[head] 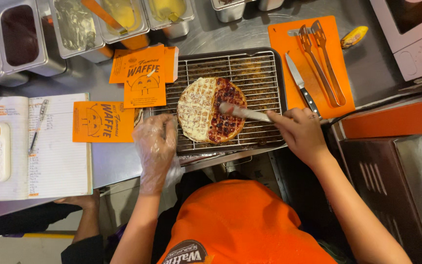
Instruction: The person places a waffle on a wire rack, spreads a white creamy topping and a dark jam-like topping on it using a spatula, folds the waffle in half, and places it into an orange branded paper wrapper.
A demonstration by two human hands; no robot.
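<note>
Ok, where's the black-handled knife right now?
In the head view the knife lies untouched on the left part of the orange cutting board, just right of the wire rack and beside the orange tongs, above the right hand.

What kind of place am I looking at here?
Likely a waffle stand or small food counter: a waffle on a wire rack, topping tubs along a steel counter, and paper sleeves beside it.

Commercial waffle-shop kitchen: stainless steel desk, row of metal topping tubs at upper left, wire cooling rack, orange paper sleeves, orange cutting board.
</note>
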